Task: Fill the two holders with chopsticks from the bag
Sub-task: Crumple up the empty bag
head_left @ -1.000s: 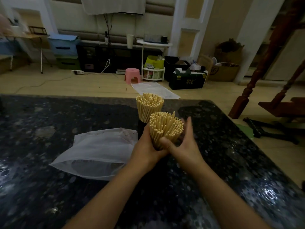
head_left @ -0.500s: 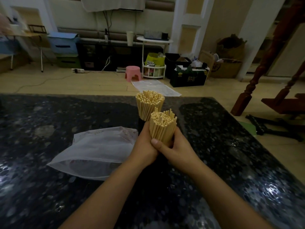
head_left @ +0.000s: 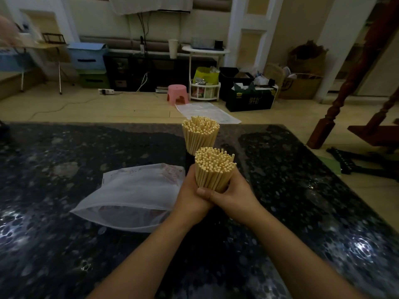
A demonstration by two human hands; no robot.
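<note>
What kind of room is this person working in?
Probably a lived-in home: a dark stone table in front, a pink stool and boxes on the floor, and a wooden stair post at the right.

Bare forearms, sleeveless to frame edge

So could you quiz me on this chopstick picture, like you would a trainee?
1. True or false: both hands grip the near chopstick bundle.
2. Where does the bag lie: A) left of the hands, B) right of them, C) on the floor?
3. Fill in: the far bundle stands ____ the near one.

Key: 1 true: left hand and right hand wrap it. 2 A. 3 behind.
</note>
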